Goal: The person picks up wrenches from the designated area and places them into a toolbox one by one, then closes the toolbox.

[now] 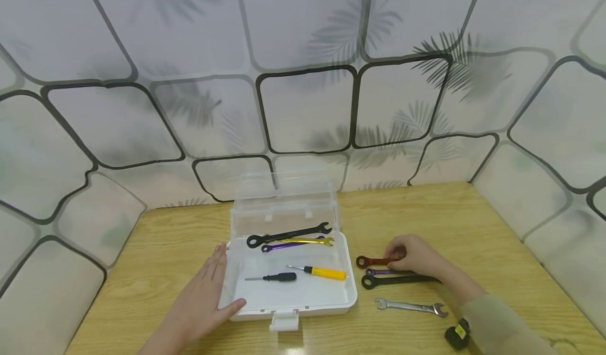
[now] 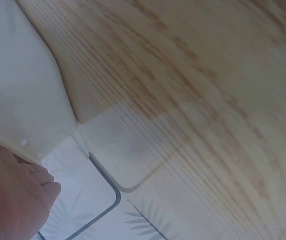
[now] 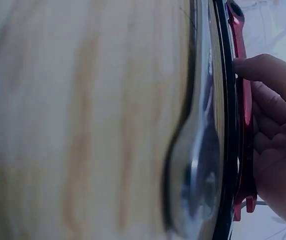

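My right hand (image 1: pixel 418 257) pinches a red wrench (image 1: pixel 374 262) between thumb and fingers, right of the box. In the right wrist view the thumb presses one side of the red wrench (image 3: pixel 246 100) and the fingers lie behind it. A purple wrench (image 1: pixel 385 272) and a black wrench (image 1: pixel 393 280) lie just below that hand. My left hand (image 1: pixel 201 297) rests with extended fingers along the left side of an open white box (image 1: pixel 352 292), thumb at its front corner. Inside are black, gold (image 1: pixel 307 240) and purple wrenches, a black screwdriver (image 1: pixel 281 277) and a yellow-handled screwdriver (image 1: pixel 329 274).
A silver open-end wrench (image 1: pixel 409 306) lies on the wooden table (image 1: pixel 393 213) nearer the front. Beside the right sleeve sits a small black-and-yellow tape measure (image 1: pixel 457 335). The box's clear lid (image 1: pixel 284 202) stands raised behind it, and its white latch (image 1: pixel 285 321) hangs in front.
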Action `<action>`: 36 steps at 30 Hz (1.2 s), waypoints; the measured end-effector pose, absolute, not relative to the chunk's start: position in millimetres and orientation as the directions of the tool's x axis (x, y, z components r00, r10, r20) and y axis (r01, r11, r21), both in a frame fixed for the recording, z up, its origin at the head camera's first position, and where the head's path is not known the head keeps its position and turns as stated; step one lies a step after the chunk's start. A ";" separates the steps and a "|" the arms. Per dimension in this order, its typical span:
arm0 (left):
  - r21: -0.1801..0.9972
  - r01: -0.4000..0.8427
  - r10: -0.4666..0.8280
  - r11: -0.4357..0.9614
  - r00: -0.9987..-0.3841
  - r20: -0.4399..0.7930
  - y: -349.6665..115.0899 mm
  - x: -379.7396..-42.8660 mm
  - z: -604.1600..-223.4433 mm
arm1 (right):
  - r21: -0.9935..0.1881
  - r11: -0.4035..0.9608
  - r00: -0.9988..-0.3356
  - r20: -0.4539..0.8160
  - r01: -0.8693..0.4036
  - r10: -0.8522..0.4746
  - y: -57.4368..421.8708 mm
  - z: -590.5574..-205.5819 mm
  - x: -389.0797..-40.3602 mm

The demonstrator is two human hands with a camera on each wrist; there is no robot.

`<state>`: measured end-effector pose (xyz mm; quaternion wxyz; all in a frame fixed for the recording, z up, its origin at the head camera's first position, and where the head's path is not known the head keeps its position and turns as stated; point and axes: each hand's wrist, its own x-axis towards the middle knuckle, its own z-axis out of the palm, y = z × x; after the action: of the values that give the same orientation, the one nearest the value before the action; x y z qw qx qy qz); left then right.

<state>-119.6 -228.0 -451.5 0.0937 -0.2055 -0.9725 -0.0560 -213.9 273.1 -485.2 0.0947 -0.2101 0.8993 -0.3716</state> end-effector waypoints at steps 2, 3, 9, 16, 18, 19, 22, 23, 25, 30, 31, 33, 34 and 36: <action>0.071 0.412 0.391 0.908 -0.897 0.207 -228.2 -120.2 -451.9 | -0.718 0.626 -0.892 -0.016 -0.305 -0.452 274.2 -484.7 -214.1; 0.076 0.412 0.389 0.908 -0.897 0.208 -228.2 -120.6 -452.3 | -0.722 0.622 -0.891 -0.017 -0.303 -0.454 274.7 -484.2 -214.3; 0.069 0.416 0.395 0.907 -0.895 0.208 -228.3 -122.9 -453.7 | -0.724 0.621 -0.885 -0.034 -0.298 -0.464 278.1 -481.4 -215.4; 0.064 0.419 0.400 0.906 -0.895 0.197 -228.4 -123.4 -452.9 | -0.698 0.653 -0.899 -0.031 -0.294 -0.438 278.5 -480.1 -214.8; 0.065 0.420 0.401 0.905 -0.894 0.200 -228.3 -123.2 -452.7 | -0.691 0.663 -0.906 -0.027 -0.289 -0.423 277.5 -478.5 -215.0; 0.065 0.421 0.401 0.905 -0.894 0.202 -228.3 -123.0 -452.6 | -0.687 0.667 -0.908 -0.023 -0.290 -0.418 276.9 -477.6 -215.3; 0.066 0.424 0.403 0.903 -0.891 0.209 -228.3 -122.6 -452.9 | -0.674 0.683 -0.919 -0.015 -0.282 -0.395 274.3 -472.2 -217.2; 0.065 0.425 0.404 0.903 -0.890 0.210 -228.4 -122.4 -453.0 | -0.669 0.689 -0.922 -0.014 -0.279 -0.388 273.4 -469.7 -218.0; 0.062 0.426 0.405 0.903 -0.889 0.212 -228.5 -122.0 -453.3 | -0.660 0.697 -0.926 -0.010 -0.278 -0.378 271.4 -464.3 -220.0; 0.059 0.419 0.400 0.906 -0.894 0.204 -229.0 -120.8 -453.3 | -0.638 0.708 -0.920 0.000 -0.302 -0.393 267.5 -449.4 -226.1; 0.061 0.417 0.398 0.907 -0.895 0.201 -229.0 -120.6 -453.2 | -0.632 0.709 -0.916 0.005 -0.313 -0.400 267.0 -446.6 -227.4; 0.062 0.415 0.396 0.908 -0.896 0.199 -228.9 -120.4 -452.9 | -0.629 0.707 -0.913 0.015 -0.325 -0.407 266.6 -440.4 -229.9; 0.063 0.416 0.397 0.907 -0.896 0.200 -228.9 -120.3 -452.8 | -0.628 0.706 -0.913 0.019 -0.327 -0.407 266.3 -437.2 -230.9; 0.064 0.416 0.397 0.907 -0.896 0.200 -228.9 -120.2 -452.7 | -0.621 0.707 -0.911 0.029 -0.338 -0.411 265.7 -430.9 -232.6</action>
<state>-120.2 -228.9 -452.7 0.0915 -0.2089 -0.9722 -0.0528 -232.6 265.7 -430.9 0.0559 -0.2031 0.9222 -0.3244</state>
